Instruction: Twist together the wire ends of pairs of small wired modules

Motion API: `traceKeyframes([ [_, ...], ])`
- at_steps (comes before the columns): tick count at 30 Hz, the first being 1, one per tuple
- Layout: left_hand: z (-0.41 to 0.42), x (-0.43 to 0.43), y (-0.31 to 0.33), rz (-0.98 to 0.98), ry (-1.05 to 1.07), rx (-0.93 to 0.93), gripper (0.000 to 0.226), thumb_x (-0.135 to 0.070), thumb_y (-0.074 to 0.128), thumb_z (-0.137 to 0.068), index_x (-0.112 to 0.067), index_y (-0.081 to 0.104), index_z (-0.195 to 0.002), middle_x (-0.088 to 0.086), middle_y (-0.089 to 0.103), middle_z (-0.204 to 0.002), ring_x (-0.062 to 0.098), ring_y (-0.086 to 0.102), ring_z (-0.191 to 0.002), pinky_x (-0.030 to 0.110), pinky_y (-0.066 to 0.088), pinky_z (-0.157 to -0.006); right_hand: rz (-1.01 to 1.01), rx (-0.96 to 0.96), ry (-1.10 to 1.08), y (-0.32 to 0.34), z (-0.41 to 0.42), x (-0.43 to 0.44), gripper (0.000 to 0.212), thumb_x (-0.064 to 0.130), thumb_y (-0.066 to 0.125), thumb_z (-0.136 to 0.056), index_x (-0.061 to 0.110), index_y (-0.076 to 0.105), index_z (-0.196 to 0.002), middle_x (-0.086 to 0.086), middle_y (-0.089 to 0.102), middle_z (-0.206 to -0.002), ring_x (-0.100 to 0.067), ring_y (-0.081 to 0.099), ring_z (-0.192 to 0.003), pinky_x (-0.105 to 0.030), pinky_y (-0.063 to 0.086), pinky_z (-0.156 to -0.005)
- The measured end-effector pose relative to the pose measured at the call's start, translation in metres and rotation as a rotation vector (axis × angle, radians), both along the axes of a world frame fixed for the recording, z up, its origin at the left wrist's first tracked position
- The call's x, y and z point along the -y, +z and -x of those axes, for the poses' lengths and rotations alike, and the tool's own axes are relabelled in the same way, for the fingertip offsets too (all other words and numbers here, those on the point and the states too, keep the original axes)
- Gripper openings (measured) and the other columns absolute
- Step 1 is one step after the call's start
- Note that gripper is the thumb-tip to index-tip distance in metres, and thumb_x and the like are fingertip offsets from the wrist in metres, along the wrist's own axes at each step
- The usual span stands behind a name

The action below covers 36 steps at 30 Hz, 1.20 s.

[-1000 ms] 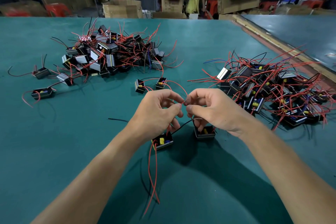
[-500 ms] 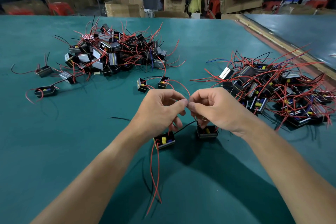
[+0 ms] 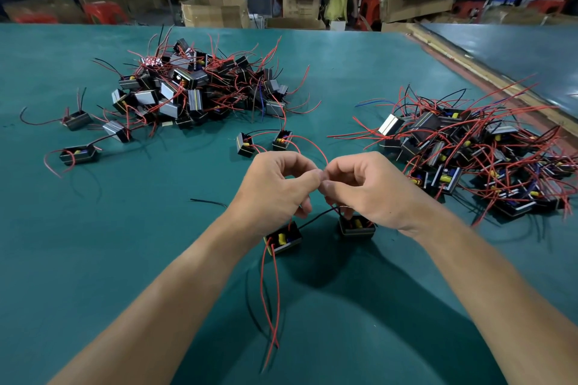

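Frame centre: left hand (image 3: 275,187) and right hand (image 3: 369,187) meet fingertip to fingertip, fingers pinched shut on wire ends — likely mid-twist. Two modules (image 3: 283,239) (image 3: 356,226) rest on surface (image 3: 93,259) just below, leads slack for twisting.

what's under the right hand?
A small black module sits on the green mat below the right hand, black wire leading left. Fingers cover its far edge; pinched wire ends are hidden.

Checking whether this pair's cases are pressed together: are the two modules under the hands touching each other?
Apart. The head view shows bare green mat between the left module and the right module; only a black wire spans it.
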State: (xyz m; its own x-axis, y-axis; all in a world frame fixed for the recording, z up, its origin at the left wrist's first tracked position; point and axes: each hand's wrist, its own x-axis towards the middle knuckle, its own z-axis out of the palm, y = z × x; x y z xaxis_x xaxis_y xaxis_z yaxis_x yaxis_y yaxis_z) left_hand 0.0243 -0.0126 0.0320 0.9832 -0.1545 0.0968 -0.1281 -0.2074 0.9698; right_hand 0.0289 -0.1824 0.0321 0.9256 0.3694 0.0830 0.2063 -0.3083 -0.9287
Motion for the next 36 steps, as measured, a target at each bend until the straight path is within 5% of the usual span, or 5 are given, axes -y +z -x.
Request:
traceKeyframes([
  [6,0.0010,0.0012,-0.0001,-0.049,-0.010,0.005,0.023,-0.012,0.060,-0.094,-0.015,0.062,-0.071,0.001,0.054,-0.045,0.020,0.049,-0.045,0.039,0.047,-0.058,0.061,-0.019,-0.005,0.0028,-0.0005,0.0020,0.022,0.011,0.065,-0.092,0.017,0.068,-0.071,0.013,0.051,-0.053,-0.006,0.038,-0.049,-0.020,0.033,-0.047],
  [21,0.0021,-0.0017,0.0049,0.112,-0.053,-0.029,0.020,-0.003,0.063,-0.092,-0.012,0.065,-0.074,-0.001,0.060,-0.056,0.012,0.051,-0.041,0.023,0.047,-0.044,-0.088,-0.075,-0.010,0.0082,0.0019,0.0042,0.008,-0.002,0.067,-0.089,0.002,0.067,-0.081,0.005,0.055,-0.054,-0.008,0.046,-0.048,-0.019,0.039,-0.046],
  [33,0.0038,-0.0004,0.0058,0.130,-0.035,-0.129,0.013,-0.008,0.061,-0.095,-0.009,0.059,-0.082,0.007,0.072,-0.065,0.013,0.057,-0.039,0.024,0.050,-0.045,-0.102,0.248,-0.142,0.0049,-0.0037,0.0056,0.023,0.002,0.076,-0.082,0.024,0.077,-0.075,0.007,0.070,-0.065,-0.005,0.057,-0.054,-0.019,0.049,-0.052],
  [36,0.0053,0.0000,0.0067,0.122,-0.031,-0.139,0.014,-0.006,0.061,-0.095,-0.008,0.060,-0.081,0.006,0.071,-0.063,0.013,0.057,-0.039,0.023,0.049,-0.043,-0.054,0.340,-0.145,0.0054,-0.0031,0.0046,0.020,0.002,0.078,-0.080,0.022,0.077,-0.080,-0.002,0.072,-0.076,-0.016,0.059,-0.059,-0.024,0.048,-0.056],
])
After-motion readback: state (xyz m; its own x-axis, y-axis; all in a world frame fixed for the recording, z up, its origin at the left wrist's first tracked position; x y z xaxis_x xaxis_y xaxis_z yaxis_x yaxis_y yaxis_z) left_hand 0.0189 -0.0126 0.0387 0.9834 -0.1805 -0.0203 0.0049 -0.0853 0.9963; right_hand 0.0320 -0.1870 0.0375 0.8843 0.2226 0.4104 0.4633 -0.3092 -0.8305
